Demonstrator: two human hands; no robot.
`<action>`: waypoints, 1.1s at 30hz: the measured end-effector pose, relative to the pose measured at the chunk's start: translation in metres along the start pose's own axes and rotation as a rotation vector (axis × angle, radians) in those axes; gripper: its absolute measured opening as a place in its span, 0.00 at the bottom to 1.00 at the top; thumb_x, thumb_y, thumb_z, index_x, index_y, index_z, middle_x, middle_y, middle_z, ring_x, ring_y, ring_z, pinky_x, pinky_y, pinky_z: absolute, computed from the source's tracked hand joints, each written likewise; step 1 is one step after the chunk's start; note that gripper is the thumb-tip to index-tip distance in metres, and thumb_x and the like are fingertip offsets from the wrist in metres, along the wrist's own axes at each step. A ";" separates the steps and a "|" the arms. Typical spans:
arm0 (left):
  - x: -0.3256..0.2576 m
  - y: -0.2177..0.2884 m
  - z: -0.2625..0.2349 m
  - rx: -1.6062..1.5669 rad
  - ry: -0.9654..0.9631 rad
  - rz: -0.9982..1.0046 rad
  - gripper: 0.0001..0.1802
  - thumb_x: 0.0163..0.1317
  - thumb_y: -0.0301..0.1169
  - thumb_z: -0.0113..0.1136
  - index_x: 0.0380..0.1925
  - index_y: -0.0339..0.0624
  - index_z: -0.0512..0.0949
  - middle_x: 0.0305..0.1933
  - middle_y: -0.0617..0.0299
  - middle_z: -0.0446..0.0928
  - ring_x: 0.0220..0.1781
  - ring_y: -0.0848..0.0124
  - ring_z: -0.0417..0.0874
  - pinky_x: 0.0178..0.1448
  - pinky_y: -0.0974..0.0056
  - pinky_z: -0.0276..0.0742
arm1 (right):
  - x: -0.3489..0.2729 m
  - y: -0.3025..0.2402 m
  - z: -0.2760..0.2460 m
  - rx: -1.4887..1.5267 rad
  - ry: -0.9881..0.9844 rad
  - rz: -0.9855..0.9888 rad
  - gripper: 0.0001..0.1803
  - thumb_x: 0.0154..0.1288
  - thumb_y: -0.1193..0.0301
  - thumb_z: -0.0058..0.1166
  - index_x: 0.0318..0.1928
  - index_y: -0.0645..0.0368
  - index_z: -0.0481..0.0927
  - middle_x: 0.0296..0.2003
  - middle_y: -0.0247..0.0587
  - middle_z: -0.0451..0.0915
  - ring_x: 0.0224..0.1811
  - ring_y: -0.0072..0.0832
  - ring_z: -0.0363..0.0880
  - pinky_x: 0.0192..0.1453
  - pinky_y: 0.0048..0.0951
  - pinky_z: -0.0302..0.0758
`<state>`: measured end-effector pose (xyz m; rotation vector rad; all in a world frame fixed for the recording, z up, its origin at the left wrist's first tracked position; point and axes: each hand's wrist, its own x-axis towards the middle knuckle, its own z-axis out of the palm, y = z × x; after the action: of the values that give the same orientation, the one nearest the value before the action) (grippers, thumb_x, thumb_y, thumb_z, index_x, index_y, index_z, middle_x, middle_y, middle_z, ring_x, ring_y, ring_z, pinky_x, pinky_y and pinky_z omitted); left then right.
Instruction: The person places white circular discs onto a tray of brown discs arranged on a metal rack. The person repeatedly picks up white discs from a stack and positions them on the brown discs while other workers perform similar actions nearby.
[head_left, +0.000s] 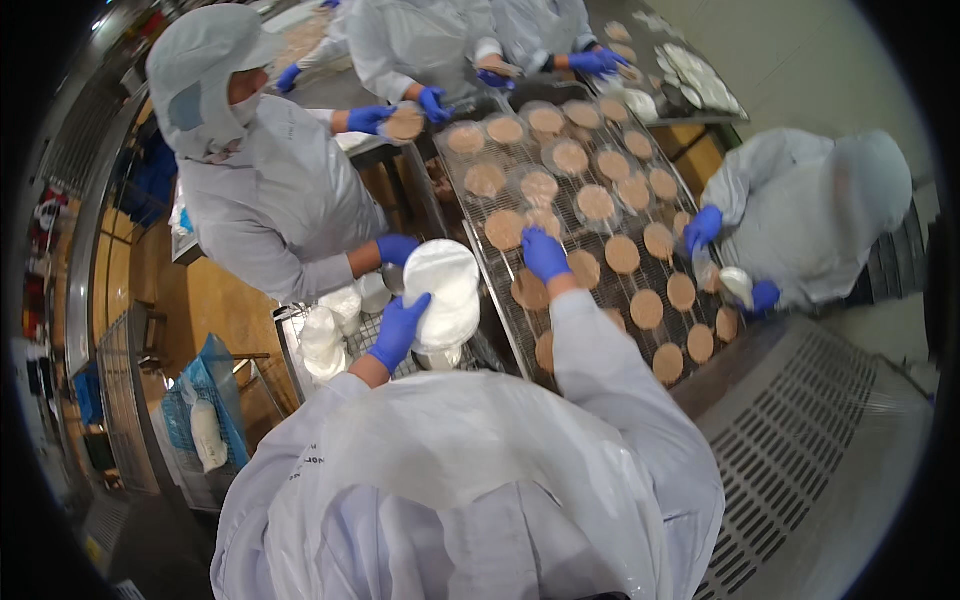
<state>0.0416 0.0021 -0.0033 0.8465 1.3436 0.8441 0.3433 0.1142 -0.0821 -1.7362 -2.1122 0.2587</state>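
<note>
My left hand (397, 335), in a blue glove, grips a stack of white round sheets (443, 285) by its left edge. The sheets fan out a little over a wire rack. My right hand (545, 255), also gloved in blue, reaches over the mesh conveyor (628, 285). Its fingers point away from me and meet the near edge of a flat round brown patty (542, 221); the fingertips are hidden, so their grip does not show. Rows of similar patties (622, 254) lie around it, and several toward the far end rest with clear or whitish round sheets, such as this patty (596, 203).
A co-worker (270, 190) stands at the left, holding a patty (404, 122). Others work at the far end, and another person (815, 215) leans in from the right. White stacks (323, 340) sit on the wire rack by my left. A slotted metal cover (800, 450) is at the lower right.
</note>
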 end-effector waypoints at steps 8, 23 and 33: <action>-0.004 -0.002 0.004 -0.023 -0.027 0.025 0.22 0.56 0.36 0.59 0.45 0.29 0.72 0.42 0.56 0.76 0.42 0.71 0.77 0.47 0.68 0.72 | -0.037 -0.123 -0.028 0.665 -0.223 0.229 0.15 0.59 0.67 0.49 0.42 0.66 0.76 0.41 0.56 0.76 0.44 0.45 0.75 0.50 0.35 0.70; -0.017 0.011 0.008 -0.016 -0.035 -0.029 0.23 0.55 0.38 0.60 0.45 0.31 0.72 0.41 0.56 0.76 0.40 0.71 0.77 0.45 0.68 0.72 | -0.004 0.131 -0.020 -0.424 0.143 0.245 0.12 0.55 0.73 0.47 0.40 0.61 0.76 0.38 0.54 0.76 0.42 0.43 0.76 0.46 0.40 0.72; -0.006 0.013 0.011 0.071 -0.032 -0.035 0.25 0.54 0.39 0.61 0.44 0.29 0.72 0.41 0.55 0.77 0.39 0.71 0.77 0.45 0.67 0.72 | -0.021 -0.107 -0.063 0.689 -0.416 0.255 0.18 0.54 0.61 0.55 0.37 0.66 0.77 0.36 0.54 0.78 0.40 0.44 0.77 0.45 0.35 0.72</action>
<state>0.0516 0.0030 0.0115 0.8859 1.3631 0.7561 0.2761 0.0637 0.0125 -1.5863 -1.7123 1.3423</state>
